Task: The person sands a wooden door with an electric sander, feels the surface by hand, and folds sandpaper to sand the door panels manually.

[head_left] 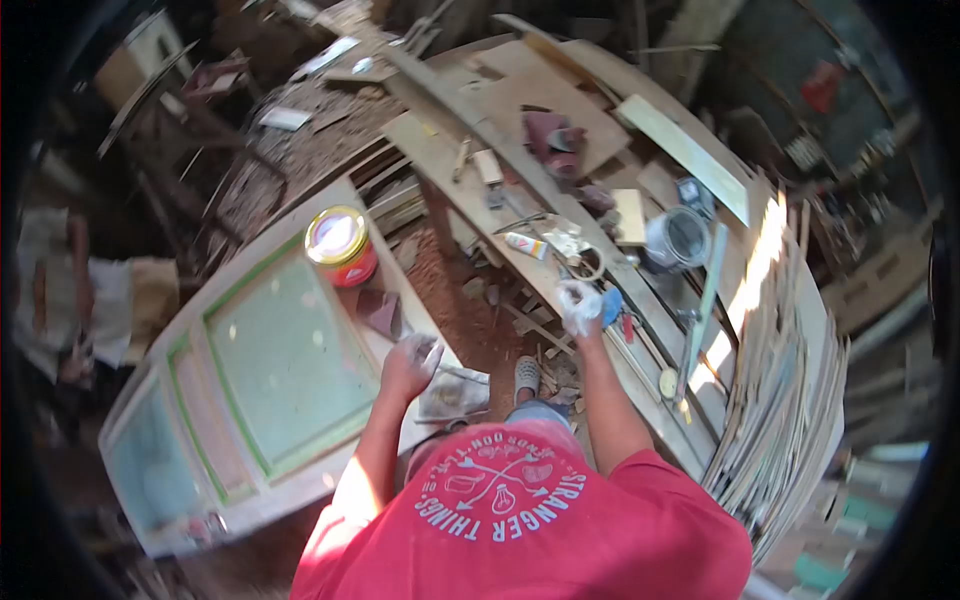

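My left hand [410, 367] is closed at the near edge of a pale panelled door [290, 350] with green strips. What its fingers hold, if anything, I cannot make out. Just beyond it lies a folded brown piece of sandpaper or cloth [379, 312], and a red and yellow can [345, 255] stands on the door. A whitish smeared sheet [455, 393] is beside the same hand. Over the bench edge, my right hand [583, 310] is curled around something whitish, too blurred to name. A round blue thing [611, 303] and a white tube [526, 245] are close to it.
The cluttered workbench [640, 390] carries a clear plastic tub [678, 240], a maroon cloth [553, 143], a wooden block [628, 217] and long boards. Thin wood strips [765, 400] are piled at the right. Rubble and offcuts cover the floor [440, 275] between door and bench.
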Available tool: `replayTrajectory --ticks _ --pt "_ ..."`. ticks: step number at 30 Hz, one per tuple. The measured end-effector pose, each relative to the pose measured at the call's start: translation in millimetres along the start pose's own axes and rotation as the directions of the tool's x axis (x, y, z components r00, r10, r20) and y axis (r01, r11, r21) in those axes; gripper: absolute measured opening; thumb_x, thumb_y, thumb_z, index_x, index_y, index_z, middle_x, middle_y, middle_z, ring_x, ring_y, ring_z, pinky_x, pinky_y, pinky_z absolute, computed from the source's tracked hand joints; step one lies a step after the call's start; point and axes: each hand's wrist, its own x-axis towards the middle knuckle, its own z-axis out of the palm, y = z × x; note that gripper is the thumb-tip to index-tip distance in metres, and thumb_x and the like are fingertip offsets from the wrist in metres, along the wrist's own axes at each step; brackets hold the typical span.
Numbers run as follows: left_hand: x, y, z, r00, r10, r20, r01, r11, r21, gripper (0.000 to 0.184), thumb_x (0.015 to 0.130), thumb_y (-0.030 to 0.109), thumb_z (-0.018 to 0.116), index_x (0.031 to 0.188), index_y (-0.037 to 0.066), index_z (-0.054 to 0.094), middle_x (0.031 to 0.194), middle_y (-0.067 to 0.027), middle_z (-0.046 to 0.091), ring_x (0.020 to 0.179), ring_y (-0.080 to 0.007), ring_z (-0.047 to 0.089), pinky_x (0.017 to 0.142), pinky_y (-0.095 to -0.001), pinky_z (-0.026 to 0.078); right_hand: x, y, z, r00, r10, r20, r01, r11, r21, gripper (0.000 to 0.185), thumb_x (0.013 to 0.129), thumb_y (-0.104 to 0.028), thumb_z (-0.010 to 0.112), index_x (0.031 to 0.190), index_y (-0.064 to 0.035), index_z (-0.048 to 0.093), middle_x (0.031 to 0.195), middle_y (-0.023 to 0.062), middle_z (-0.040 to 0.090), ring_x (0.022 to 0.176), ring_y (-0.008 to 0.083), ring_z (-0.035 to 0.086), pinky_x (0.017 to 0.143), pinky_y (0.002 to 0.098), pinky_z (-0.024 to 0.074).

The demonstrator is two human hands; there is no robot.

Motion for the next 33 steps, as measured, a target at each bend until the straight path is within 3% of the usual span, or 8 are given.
replayTrajectory --ticks 3,6,13,16,19,25,30,33 --pt "20.8 25.4 7.8 0.979 0.133 -0.154 -0.097 0.970 0.224 0.034 0.095 0.028 0.081 0.122 0.008 0.075 0.116 -0.0183 0.075 0.109 -0.0386 0.073 0.096 -0.0471 0.059 88.5 0.4 -0.8 0.994 -0.107 0.009 0.106 0.966 -0.236 0.018 0.095 -0.017 0.075 0.102 -0.0021 0.080 0.092 0.0158 0.079 0.083 0.0261 0.075 0.082 0.0379 0.0589" --pt "39.8 73.2 12.1 0.913 0.253 -0.321 -0.172 0.950 0.260 0.037 0.095 0.027 0.081 0.125 0.007 0.072 0.125 -0.0174 0.070 0.118 -0.0382 0.069 0.103 -0.0479 0.056 175.8 26.0 18.6 0.997 -0.073 -0.035 0.073 0.997 -0.013 0.024 0.092 -0.021 0.079 0.108 -0.0035 0.079 0.096 0.0151 0.079 0.090 0.0304 0.077 0.087 0.0412 0.0596" --pt "54.3 115.9 58.8 0.948 0.107 -0.300 -0.063 0.986 0.152 0.038 0.094 0.023 0.083 0.126 0.006 0.072 0.127 -0.0181 0.071 0.121 -0.0404 0.068 0.105 -0.0467 0.055 307.7 49.8 42.2 0.852 -0.473 -0.226 0.342 0.829 -0.443 0.041 0.088 -0.016 0.076 0.128 -0.0096 0.072 0.121 0.0208 0.076 0.112 0.0420 0.072 0.101 0.0503 0.0570" --pt "49.9 120.5 76.1 0.963 0.035 -0.265 -0.004 0.993 0.118 0.034 0.096 0.023 0.082 0.124 0.005 0.074 0.123 -0.0188 0.073 0.116 -0.0407 0.070 0.102 -0.0460 0.057 333.7 65.9 49.4 0.994 -0.103 -0.049 0.076 0.920 -0.384 0.033 0.089 -0.015 0.073 0.121 -0.0109 0.076 0.107 0.0198 0.079 0.105 0.0423 0.075 0.095 0.0536 0.0583" --pt "48.6 119.1 87.8 0.972 -0.020 -0.236 0.044 0.994 0.096 0.034 0.096 0.023 0.082 0.123 0.004 0.075 0.119 -0.0188 0.075 0.111 -0.0405 0.072 0.099 -0.0447 0.058 334.4 63.1 31.5 0.973 -0.082 -0.215 0.037 0.978 -0.204 0.026 0.091 -0.012 0.067 0.116 -0.0136 0.076 0.104 0.0232 0.079 0.100 0.0469 0.075 0.089 0.0548 0.0588" --pt "60.3 113.0 96.1 0.982 -0.032 -0.186 0.032 0.999 -0.004 0.032 0.097 0.022 0.081 0.124 0.004 0.076 0.115 -0.0176 0.077 0.106 -0.0350 0.076 0.094 -0.0426 0.060 325.3 45.8 -47.0 0.809 -0.234 -0.540 0.203 0.972 -0.117 0.016 0.099 -0.006 0.072 0.112 0.0009 0.072 0.100 0.0122 0.076 0.091 0.0249 0.073 0.085 0.0367 0.0567" --pt "77.9 126.4 88.1 0.991 0.081 -0.104 -0.091 0.991 -0.094 0.032 0.097 0.021 0.082 0.123 0.003 0.076 0.113 -0.0171 0.078 0.104 -0.0325 0.077 0.092 -0.0397 0.061 278.2 -42.0 -124.4 0.863 -0.062 -0.501 0.324 0.828 0.457 0.018 0.107 -0.005 0.067 0.123 0.0021 0.070 0.112 0.0100 0.074 0.104 0.0180 0.072 0.095 0.0337 0.0576" --pt "90.6 144.8 67.1 0.972 0.221 -0.083 -0.231 0.962 -0.143 0.030 0.099 0.022 0.079 0.122 0.004 0.076 0.114 -0.0167 0.078 0.106 -0.0344 0.076 0.095 -0.0418 0.060 245.2 -80.0 -146.4 0.794 -0.312 -0.522 0.496 0.829 0.259 0.025 0.107 -0.008 0.068 0.128 0.0056 0.067 0.118 0.0125 0.073 0.110 0.0205 0.072 0.101 0.0358 0.0571"
